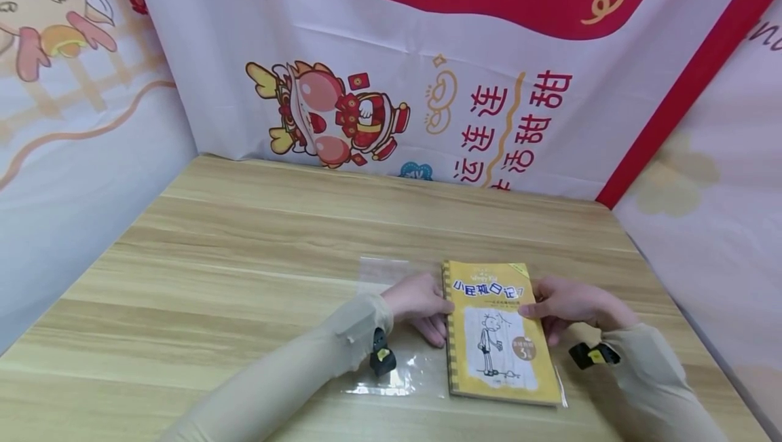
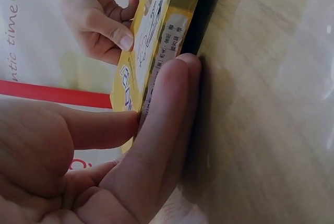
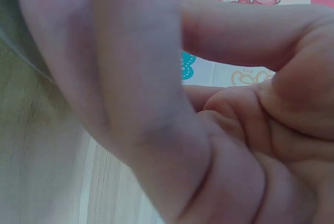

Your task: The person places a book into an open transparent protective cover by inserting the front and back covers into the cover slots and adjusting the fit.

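Observation:
A yellow paperback book (image 1: 546, 367) with a cartoon figure on its cover lies at the front right of the wooden table. My left hand (image 1: 418, 303) holds its spine edge, thumb against the top edge and fingers along the spine (image 2: 175, 28) in the left wrist view. On the opposite edge, my right hand (image 1: 574, 303) grips with the thumb on the cover and the fingers lower at the side. A clear plastic bag (image 1: 391, 377) lies flat beneath my left hand. Whether the book is on or inside it, I cannot tell. Fingers fill the right wrist view, hiding the book.
The wooden table (image 1: 201, 279) extends left and back from the book. A printed cloth (image 1: 379, 34) hangs behind its far edge, with more printed cloth (image 1: 702, 225) along the right side. Black wrist devices (image 1: 383, 354) sit on both sleeves.

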A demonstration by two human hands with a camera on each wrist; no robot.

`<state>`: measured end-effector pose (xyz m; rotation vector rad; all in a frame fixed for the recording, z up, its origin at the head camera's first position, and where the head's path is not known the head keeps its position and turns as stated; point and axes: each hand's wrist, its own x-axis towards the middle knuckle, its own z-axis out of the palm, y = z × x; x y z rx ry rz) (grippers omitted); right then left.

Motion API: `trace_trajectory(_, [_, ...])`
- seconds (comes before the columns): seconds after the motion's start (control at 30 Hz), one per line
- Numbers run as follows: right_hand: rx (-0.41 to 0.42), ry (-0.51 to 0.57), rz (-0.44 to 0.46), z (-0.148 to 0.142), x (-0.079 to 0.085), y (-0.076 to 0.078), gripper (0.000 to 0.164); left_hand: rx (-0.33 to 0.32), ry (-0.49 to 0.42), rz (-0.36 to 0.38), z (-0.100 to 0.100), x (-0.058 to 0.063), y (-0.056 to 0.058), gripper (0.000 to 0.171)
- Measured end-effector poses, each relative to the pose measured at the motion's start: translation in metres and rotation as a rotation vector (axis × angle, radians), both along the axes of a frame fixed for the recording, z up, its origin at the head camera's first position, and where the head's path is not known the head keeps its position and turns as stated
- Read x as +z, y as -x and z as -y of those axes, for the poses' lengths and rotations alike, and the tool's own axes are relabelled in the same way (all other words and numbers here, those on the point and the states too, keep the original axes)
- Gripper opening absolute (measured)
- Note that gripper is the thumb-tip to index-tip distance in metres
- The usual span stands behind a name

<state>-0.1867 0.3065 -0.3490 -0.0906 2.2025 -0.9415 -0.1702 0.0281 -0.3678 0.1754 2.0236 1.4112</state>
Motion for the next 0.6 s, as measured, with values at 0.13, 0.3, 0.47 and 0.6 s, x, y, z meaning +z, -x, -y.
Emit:
trace_trajectory(0.13, [-0.01,-0.007,0.005,-0.0005,0.0,0.001,0.038,-0.003,-0.027,0.002,0.0005,0.0004,-0.0004,0.016])
trace_trajectory(0.3, [-0.006,-0.012,-0.003,-0.0011,0.0001,0.002,0.037,-0.013,-0.027,-0.006,0.0007,0.0007,0.0005,0.016])
trace_trajectory(0.47, [-0.013,-0.034,-0.02,0.0002,-0.0011,0.0022,0.037,-0.006,-0.021,-0.006,0.0002,-0.0002,0.0012,0.015])
trace_trajectory(0.6, [-0.016,-0.049,-0.03,0.0009,-0.0025,0.0023,0.035,-0.002,-0.017,-0.002,-0.0005,-0.0019,0.0017,0.014])
